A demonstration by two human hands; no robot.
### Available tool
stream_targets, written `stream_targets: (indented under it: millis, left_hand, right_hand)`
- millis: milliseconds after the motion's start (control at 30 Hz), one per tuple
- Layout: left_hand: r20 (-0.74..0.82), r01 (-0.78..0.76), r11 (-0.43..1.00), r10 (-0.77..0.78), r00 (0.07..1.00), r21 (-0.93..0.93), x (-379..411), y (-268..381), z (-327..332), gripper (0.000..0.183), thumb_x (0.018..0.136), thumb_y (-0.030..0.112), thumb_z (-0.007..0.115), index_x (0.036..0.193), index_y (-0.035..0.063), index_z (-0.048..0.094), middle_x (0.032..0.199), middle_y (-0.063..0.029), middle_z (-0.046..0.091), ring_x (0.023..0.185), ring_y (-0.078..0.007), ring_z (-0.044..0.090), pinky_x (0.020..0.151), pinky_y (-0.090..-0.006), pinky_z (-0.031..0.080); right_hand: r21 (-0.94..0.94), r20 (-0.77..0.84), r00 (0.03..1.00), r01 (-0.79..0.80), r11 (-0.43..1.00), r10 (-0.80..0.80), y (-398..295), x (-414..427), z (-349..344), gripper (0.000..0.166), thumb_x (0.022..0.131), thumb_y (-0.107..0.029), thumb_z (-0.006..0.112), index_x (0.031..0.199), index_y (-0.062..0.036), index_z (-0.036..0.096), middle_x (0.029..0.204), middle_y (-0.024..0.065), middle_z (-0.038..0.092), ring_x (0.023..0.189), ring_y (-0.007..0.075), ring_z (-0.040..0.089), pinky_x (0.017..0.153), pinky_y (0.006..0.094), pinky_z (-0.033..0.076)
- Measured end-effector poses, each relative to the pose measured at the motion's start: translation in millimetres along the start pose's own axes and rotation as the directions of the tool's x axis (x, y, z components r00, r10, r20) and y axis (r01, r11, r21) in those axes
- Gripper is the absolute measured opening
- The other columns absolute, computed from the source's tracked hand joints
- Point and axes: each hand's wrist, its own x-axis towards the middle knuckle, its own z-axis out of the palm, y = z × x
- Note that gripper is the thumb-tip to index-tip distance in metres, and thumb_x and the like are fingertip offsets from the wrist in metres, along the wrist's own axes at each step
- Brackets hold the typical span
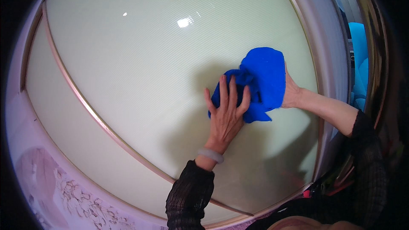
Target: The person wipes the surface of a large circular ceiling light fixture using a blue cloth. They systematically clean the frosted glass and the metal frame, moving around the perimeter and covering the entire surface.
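Observation:
A blue cloth (265, 76), partly bunched, is in front of a pale, glossy panel (143, 80) with fine lines across it. My left hand (225, 111), with a pale bangle at the wrist, lies over the bunched part, its fingers spread and curled into the folds. On the other side of the cloth is my right hand (290, 92). It grips the cloth from behind, and most of its fingers are hidden. The broader, flatter part of the cloth hangs between the two hands. Both arms throw soft shadows on the panel.
Gold-coloured trim (96, 116) divides the large panel from a narrower one (80, 153). A wall with a flower pattern (86, 201) borders it at lower left. Right of the panel stand a pale frame (332, 54) and a turquoise object (359, 57) beyond. Lights reflect off the panel.

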Motion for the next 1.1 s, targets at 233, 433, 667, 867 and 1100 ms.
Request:
stream_targets:
  millis: [233,433,667,867,1100]
  left_hand:
    - [-0.263,0.046,0.999,-0.046,0.964,-0.009,93.4,-58.3,-15.2,0.076,0.079,0.025,0.067,0.149,0.0203,0.036,0.127,-0.0194,0.046,0.126,-0.0378,0.042,0.104,-0.0676,0.022]
    - [-0.175,0.214,0.961,-0.183,0.967,0.175,61.0,-81.6,-22.0,0.056,0.080,0.022,0.065,0.132,0.0080,0.050,0.135,-0.0175,0.040,0.130,-0.0371,0.038,0.102,-0.0679,0.023]
    - [-0.042,0.106,0.983,-0.100,0.994,0.150,-29.1,-45.7,-20.8,0.055,0.083,0.017,0.064,0.135,0.0086,0.050,0.145,-0.0198,0.037,0.127,-0.0381,0.041,0.105,-0.0541,0.030]
    - [-0.106,-0.134,0.989,0.141,0.984,0.068,22.5,-80.6,-69.2,0.071,0.079,0.014,0.068,0.143,0.0356,0.044,0.145,-0.0055,0.047,0.081,-0.0283,0.054,0.080,-0.0383,0.047]
    - [-0.155,0.054,0.998,-0.047,0.987,0.045,-7.3,-86.5,-56.4,0.064,0.083,0.021,0.065,0.144,0.0182,0.047,0.146,-0.0109,0.046,0.087,-0.0303,0.055,0.091,-0.0458,0.043]
  right_hand:
    - [-0.113,-0.138,0.955,0.247,0.962,-0.262,66.5,78.9,-31.4,0.055,0.076,-0.044,0.066,0.116,-0.0075,0.062,0.130,0.0197,0.052,0.123,0.0412,0.043,0.112,0.0551,0.022]
    - [-0.287,-0.281,0.908,0.230,0.930,-0.312,14.5,97.5,-22.5,0.047,0.075,-0.037,0.071,0.112,-0.0079,0.065,0.122,0.0122,0.057,0.115,0.0338,0.049,0.110,0.0539,0.024]
    - [-0.092,0.014,0.966,0.259,0.961,-0.259,-20.8,35.1,10.3,0.060,0.090,-0.045,0.057,0.142,-0.0171,0.047,0.145,0.0117,0.047,0.133,0.0306,0.042,0.112,0.0440,0.027]
    - [0.134,-0.123,0.941,0.329,0.935,-0.314,-31.8,79.4,-2.8,0.060,0.081,-0.030,0.066,0.135,-0.0124,0.046,0.135,0.0114,0.050,0.131,0.0317,0.040,0.109,0.0413,0.033]
    - [0.385,-0.275,0.917,0.380,0.841,-0.289,-40.4,74.9,20.4,0.039,0.068,-0.021,0.076,0.103,-0.0094,0.062,0.120,0.0095,0.055,0.125,0.0356,0.041,0.105,0.0472,0.040]
